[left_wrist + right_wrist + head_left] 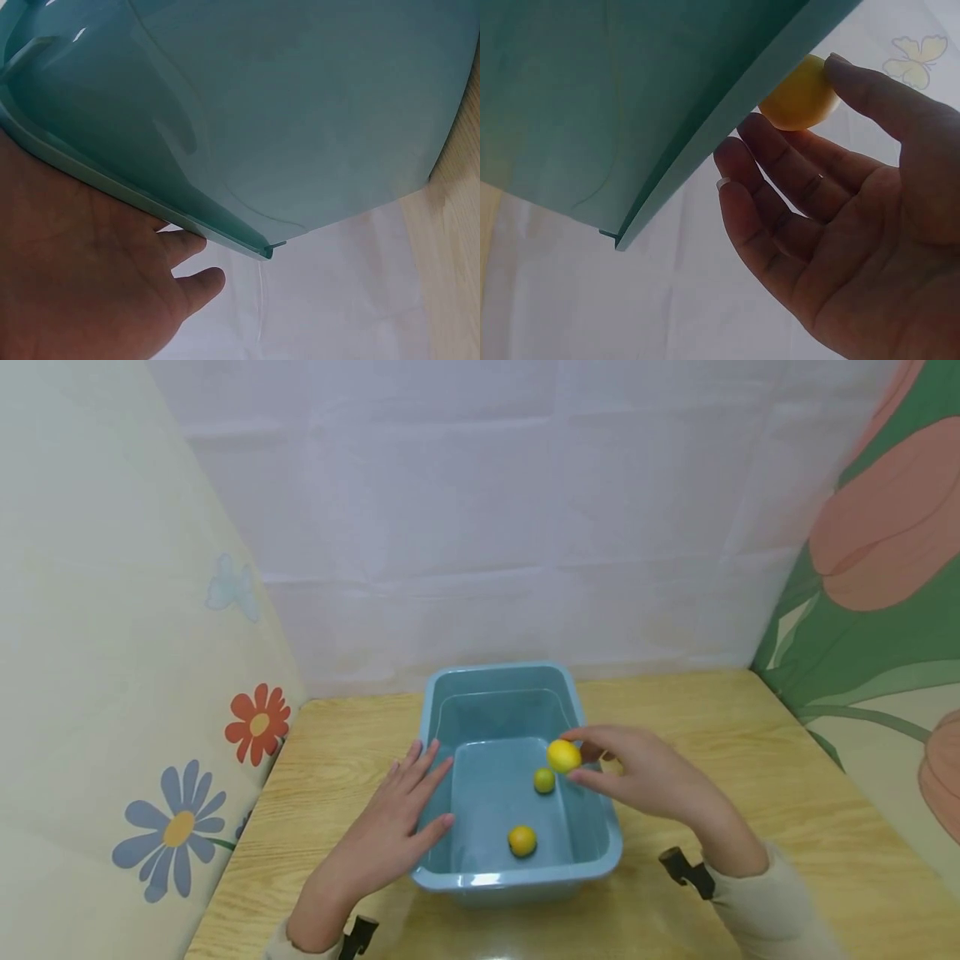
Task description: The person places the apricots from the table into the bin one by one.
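Note:
A yellow lemon (563,756) is pinched between the thumb and fingers of my right hand (637,772), over the right side of a blue plastic basin (517,878). In the right wrist view the lemon (801,96) shows partly behind the basin's rim (727,124). My left hand (382,822) lies along the basin's left rim with its fingers straight and spread. From the left wrist view, that hand (90,262) is right at the rim, holding nothing. Inside the basin rest a small green citrus fruit (544,780) and an orange-yellow one (522,841).
The basin stands on a wood-grain table (697,718). A white sheet (480,527) hangs behind. Panels with painted flowers stand at the left (180,827) and right (892,527). Each wrist wears a black mount (686,872).

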The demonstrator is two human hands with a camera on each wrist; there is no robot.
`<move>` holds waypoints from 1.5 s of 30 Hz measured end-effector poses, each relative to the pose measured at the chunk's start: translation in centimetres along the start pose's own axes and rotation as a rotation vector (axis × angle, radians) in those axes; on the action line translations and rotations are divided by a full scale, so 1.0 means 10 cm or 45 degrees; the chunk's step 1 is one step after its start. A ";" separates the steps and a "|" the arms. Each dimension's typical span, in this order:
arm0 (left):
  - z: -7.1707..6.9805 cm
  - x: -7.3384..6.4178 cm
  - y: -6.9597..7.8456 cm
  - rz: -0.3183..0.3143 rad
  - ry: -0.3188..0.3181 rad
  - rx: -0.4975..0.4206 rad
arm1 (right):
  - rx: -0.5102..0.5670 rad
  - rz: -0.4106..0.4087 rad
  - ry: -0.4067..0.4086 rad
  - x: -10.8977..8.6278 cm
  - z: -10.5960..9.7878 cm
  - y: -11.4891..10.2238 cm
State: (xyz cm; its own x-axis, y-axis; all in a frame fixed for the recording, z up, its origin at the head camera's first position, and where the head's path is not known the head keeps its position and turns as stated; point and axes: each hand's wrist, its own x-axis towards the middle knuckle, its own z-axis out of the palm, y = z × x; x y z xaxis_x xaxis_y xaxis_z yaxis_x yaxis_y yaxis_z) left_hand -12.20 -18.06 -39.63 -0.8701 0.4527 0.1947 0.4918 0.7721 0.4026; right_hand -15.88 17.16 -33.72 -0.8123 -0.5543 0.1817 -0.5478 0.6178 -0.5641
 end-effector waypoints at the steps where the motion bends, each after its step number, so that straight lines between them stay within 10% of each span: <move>1: 0.00 0.00 0.00 0.000 -0.001 0.000 | 0.000 0.002 -0.003 0.00 0.00 -0.01; 45: 0.00 0.00 0.01 -0.001 -0.006 -0.026 | -0.061 0.144 0.128 -0.15 -0.23 0.41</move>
State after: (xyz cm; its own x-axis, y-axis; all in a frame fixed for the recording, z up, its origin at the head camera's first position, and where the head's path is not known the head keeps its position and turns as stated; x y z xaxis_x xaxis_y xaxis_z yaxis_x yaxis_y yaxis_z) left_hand -12.20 -18.00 -39.56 -0.8704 0.4542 0.1901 0.4902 0.7634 0.4206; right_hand -17.41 21.81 -34.46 -0.8841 -0.4223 0.2000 -0.4583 0.7003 -0.5473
